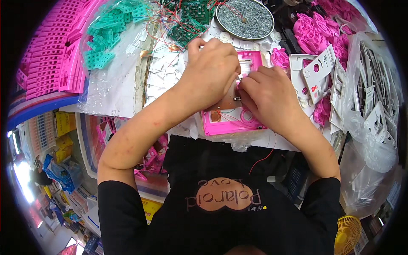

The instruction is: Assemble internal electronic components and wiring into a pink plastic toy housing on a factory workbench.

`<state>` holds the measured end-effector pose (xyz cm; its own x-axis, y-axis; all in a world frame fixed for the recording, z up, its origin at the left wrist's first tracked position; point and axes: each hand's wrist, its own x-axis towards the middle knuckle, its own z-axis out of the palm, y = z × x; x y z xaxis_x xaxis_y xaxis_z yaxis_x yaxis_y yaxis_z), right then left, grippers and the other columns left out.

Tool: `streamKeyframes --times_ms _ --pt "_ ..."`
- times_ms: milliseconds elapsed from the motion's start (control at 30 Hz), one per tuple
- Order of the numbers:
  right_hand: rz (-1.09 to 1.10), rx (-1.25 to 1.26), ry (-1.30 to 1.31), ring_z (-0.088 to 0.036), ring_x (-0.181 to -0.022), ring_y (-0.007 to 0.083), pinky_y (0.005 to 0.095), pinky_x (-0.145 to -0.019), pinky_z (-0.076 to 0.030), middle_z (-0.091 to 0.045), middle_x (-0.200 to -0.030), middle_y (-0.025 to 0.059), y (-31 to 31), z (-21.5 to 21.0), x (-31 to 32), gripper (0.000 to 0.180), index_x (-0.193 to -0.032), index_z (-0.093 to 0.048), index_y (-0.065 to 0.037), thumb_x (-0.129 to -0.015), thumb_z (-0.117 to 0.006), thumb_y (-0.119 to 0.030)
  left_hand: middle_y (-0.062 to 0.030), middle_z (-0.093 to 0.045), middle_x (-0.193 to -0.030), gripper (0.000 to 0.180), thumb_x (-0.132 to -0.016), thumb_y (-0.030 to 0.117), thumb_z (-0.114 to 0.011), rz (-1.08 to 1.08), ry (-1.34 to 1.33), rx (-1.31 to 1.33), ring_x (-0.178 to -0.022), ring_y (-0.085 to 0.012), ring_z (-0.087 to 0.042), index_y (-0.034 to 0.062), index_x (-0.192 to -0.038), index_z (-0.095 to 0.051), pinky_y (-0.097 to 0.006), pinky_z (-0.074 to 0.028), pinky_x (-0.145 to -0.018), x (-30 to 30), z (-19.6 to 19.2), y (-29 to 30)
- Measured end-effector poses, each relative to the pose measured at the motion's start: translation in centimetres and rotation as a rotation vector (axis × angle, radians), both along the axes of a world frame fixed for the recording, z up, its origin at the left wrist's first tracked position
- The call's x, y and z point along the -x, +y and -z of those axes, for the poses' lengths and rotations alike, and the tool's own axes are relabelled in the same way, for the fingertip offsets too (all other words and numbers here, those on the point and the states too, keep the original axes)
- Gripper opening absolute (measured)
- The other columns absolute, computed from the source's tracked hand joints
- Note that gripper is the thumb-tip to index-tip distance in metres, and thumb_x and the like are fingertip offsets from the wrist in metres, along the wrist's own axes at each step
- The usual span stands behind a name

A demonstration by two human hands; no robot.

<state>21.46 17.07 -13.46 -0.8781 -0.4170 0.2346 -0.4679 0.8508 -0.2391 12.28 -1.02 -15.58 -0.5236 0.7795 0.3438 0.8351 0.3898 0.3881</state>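
Note:
In front of me on the table lies a pink plastic housing [225, 129], its inside facing up. A brown circuit board [226, 103] with thin red wires sits in it. My left hand [211, 70] is bent over the housing's left and upper part, fingers curled down and closed. My right hand [268, 95] reaches in from the right, its fingers pinched together near the board's right side. Both sets of fingertips are largely hidden, so I cannot make out what they grip. One red wire [263, 160] hangs over the front edge of the table.
Behind the housing stands a round dish of screws [250, 21], with green circuit boards [187, 30] left of it. White plastic pieces [163, 76] lie left, beyond them teal parts [102, 44] and stacked pink parts [55, 51]. White panels [318, 72] and a clear bag [369, 148] are right.

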Motion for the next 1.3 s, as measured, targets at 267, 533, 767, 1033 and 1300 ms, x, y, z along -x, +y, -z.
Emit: streamKeyframes --times_ms 267,533,767,1033,1300 --pt "0.133 -0.005 0.09 -0.059 -0.081 0.0274 0.0421 -0.074 -0.045 -0.06 -0.077 0.0066 -0.4 -1.3 -0.8 0.007 -0.078 -0.066 -0.006 -0.074 -0.069 -0.011 -0.003 -0.063 -0.1 0.009 -0.081 0.016 -0.064 0.034 0.346 0.256 -0.101 -0.0219 -0.058 0.0083 -0.082 -0.067 -0.048 -0.038 -0.099 -1.6 -1.7 1.3" --pt "0.142 -0.063 0.029 -0.058 -0.088 0.0282 0.0404 -0.075 -0.048 -0.06 -0.083 0.0085 -0.1 -0.4 0.1 0.01 -0.079 -0.069 -0.004 -0.071 -0.068 -0.009 -0.0114 -0.066 -0.088 0.009 -0.082 0.012 -0.069 0.079 -0.033 0.186 -0.089 -0.031 -0.064 0.0035 -0.082 -0.069 -0.045 -0.048 -0.087 0.5 -1.5 1.0" --pt "0.095 -0.059 0.138 -0.06 -0.083 0.0283 0.0391 -0.075 -0.051 -0.062 -0.078 0.0098 0.1 -1.2 0.8 0.013 -0.084 -0.07 -0.004 -0.072 -0.067 -0.006 -0.0155 -0.068 -0.088 0.012 -0.079 0.008 -0.072 0.094 -0.2 0.066 -0.083 -0.036 -0.068 -0.0002 -0.089 -0.071 -0.045 -0.054 -0.075 1.3 -1.5 0.5" --pt "0.115 0.057 0.015 -0.061 -0.087 0.0293 0.0397 -0.078 -0.051 -0.065 -0.084 0.0085 -0.1 -0.7 0.7 0.014 -0.085 -0.068 -0.004 -0.072 -0.072 -0.005 -0.0145 -0.067 -0.087 0.012 -0.082 0.007 -0.069 0.099 -0.204 -0.049 -0.083 -0.0351 -0.066 0.0005 -0.091 -0.069 -0.044 -0.053 -0.075 1.4 -1.2 -0.3" --pt "0.2 0.444 -0.017 -0.051 -0.107 0.0312 0.045 -0.094 -0.044 -0.065 -0.113 0.0031 1.2 2.7 1.5 0.012 -0.083 -0.078 -0.017 -0.073 -0.083 -0.015 -0.0126 -0.067 -0.089 0.011 -0.082 0.009 -0.071 0.088 -0.174 -0.076 -0.085 -0.0331 -0.066 0.0024 -0.09 -0.069 -0.044 -0.052 -0.075 1.4 -0.5 -0.5"
